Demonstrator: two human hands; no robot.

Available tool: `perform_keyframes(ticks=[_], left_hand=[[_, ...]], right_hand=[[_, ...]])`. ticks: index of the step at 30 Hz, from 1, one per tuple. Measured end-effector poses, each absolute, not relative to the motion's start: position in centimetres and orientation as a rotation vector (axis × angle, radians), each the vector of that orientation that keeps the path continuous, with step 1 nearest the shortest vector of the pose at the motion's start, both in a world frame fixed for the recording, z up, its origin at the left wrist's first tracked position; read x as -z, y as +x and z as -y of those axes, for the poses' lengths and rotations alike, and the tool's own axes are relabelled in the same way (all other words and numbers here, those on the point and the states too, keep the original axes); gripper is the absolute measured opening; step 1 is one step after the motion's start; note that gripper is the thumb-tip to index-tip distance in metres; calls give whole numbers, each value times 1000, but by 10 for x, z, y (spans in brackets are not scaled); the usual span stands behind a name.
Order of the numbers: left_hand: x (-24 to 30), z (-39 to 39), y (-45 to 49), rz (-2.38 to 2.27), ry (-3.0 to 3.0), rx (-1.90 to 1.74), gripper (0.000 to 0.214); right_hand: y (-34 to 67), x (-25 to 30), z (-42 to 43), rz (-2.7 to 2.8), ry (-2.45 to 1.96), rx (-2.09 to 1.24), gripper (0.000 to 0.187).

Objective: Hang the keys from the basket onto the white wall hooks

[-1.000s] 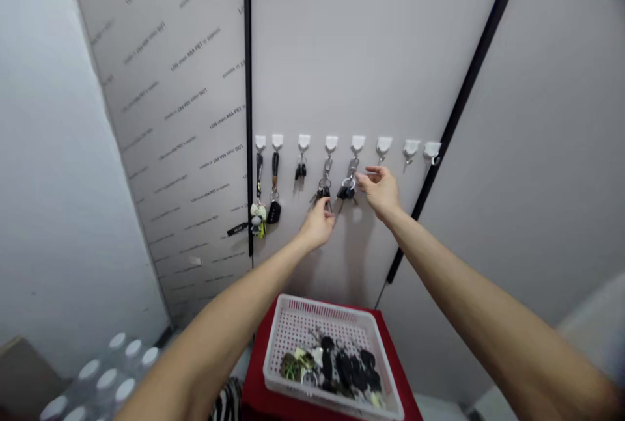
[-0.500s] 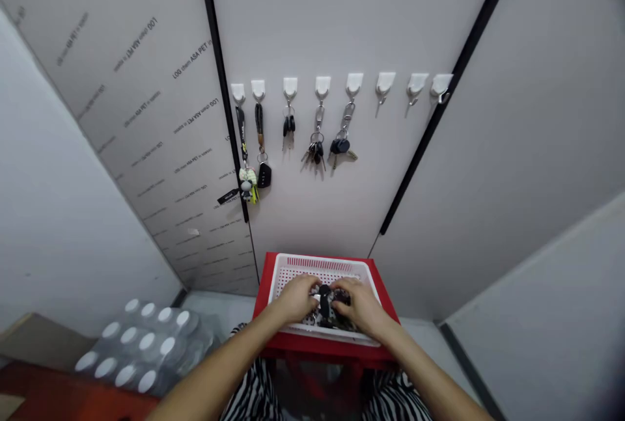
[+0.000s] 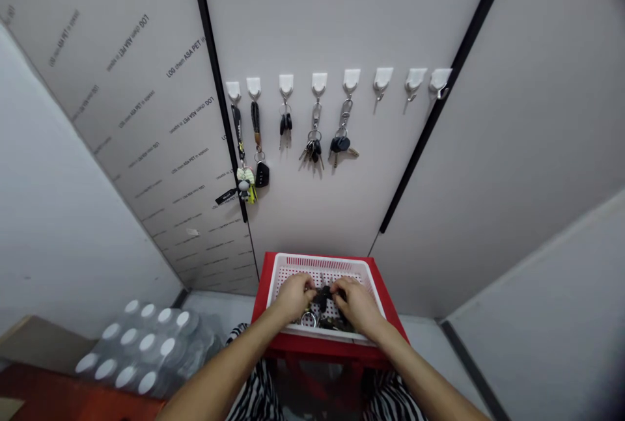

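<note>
Both my hands are down in a white plastic basket (image 3: 319, 263) that sits on a red stool (image 3: 266, 278). My left hand (image 3: 294, 296) and my right hand (image 3: 355, 301) pinch a black key bunch (image 3: 323, 295) between them over the other keys in the basket. A silver key ring (image 3: 308, 319) lies just below my left hand. On the wall above, a row of white hooks (image 3: 319, 81) carries key sets on the five left ones, among them a black fob bunch (image 3: 340, 144). The three hooks on the right (image 3: 413, 77) are bare.
A shrink-wrapped pack of white-capped bottles (image 3: 141, 346) stands on the floor at the left. Black vertical strips (image 3: 215, 82) divide the grey wall panels. Zebra-striped fabric (image 3: 254, 388) shows under the stool.
My hands left the hanging keys on the wall and dropped into the basket. They now grip a black key bunch there. The view tilted downward.
</note>
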State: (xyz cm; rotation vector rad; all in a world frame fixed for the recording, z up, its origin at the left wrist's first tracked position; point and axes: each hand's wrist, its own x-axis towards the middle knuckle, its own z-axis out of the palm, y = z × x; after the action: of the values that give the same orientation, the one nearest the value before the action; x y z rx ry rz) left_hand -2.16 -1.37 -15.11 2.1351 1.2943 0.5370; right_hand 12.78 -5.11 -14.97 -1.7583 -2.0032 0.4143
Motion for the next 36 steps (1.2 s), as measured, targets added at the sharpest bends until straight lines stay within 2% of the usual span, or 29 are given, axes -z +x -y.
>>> perform_keyframes(ticks=[9,16,23,26,28,33,36], left_hand=[[148,13,-20,-1055,1670,-785,5],[149,10,-19,-1025,1433,-893,5],[152,8,-17,-1007,1305,-877,6],[151,9,-17,-991,1263,-877,10],[150,11,-17,-945,1265,-870,14],[155,11,-18,-970,1421,-789,43],[157,5,-21,-1193,1472,-870,32]], right_hand=[[120,144,50,2034,-1584,-388,30],[116,140,47,1930,-1574,-436,14],[113,139,46,1951,-1518,-407,9],[111,138,45,1960,-1535,-371,12],[110,136,46,1955,-1558,-342,12],[110,132,48,1947,-1529,-309,11],[112,129,49,1912,-1505,-334,12]])
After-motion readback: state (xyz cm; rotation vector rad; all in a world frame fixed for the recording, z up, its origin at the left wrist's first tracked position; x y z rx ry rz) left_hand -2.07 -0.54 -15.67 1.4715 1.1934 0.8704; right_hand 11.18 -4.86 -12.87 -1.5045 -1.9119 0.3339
